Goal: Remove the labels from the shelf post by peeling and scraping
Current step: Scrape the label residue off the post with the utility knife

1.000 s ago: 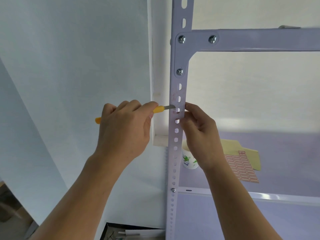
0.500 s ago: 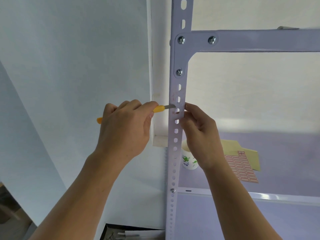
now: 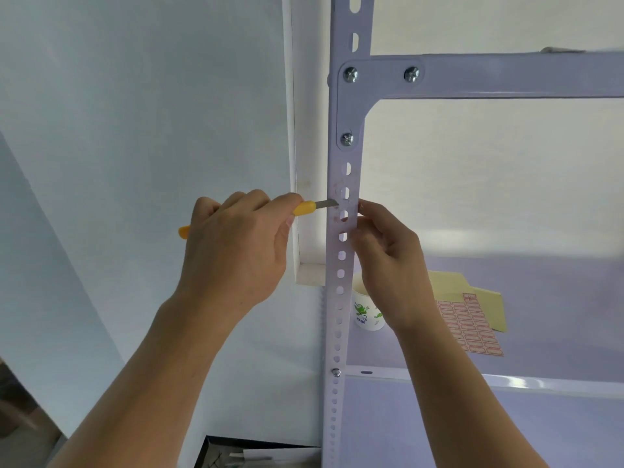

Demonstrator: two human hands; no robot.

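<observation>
— So, why is your left hand [image 3: 236, 251] wrapped that tightly round the yellow-handled knife [image 3: 305, 208]?

— Your grip there is clenched on the handle, with the short blade laid nearly flat against the shelf post [image 3: 344, 298]. Held at that shallow angle, I'd judge, the edge can get under paper and glue instead of digging into the paint. The handle's tail sticks out behind your knuckles, so you have the whole length to lever with.

— And the right hand [image 3: 388, 261]?

— It sits on the other side of the post, at the same height as the blade. Your fingertips [image 3: 363, 208] are pinched at the post's right edge; whether they hold a lifted label corner or only press the metal, I cannot tell. Either way it braces the upright against the sideways push of the scraping.

— How does the post look where you're working?

— Just beside the blade tip there is a pale, mottled patch of label residue [image 3: 337, 194] around the slots, faintly pinkish and rough against the smooth lilac-white paint. Nothing like a whole label shows; it reads as scraps and glue. Lower down and above the bolts the post looks clean.

— Anything else near?

— Behind your right wrist, on the shelf [image 3: 557, 298], stand a paper cup [image 3: 366, 312] and a sheet of red-bordered labels [image 3: 469, 329] on yellow backing.
</observation>
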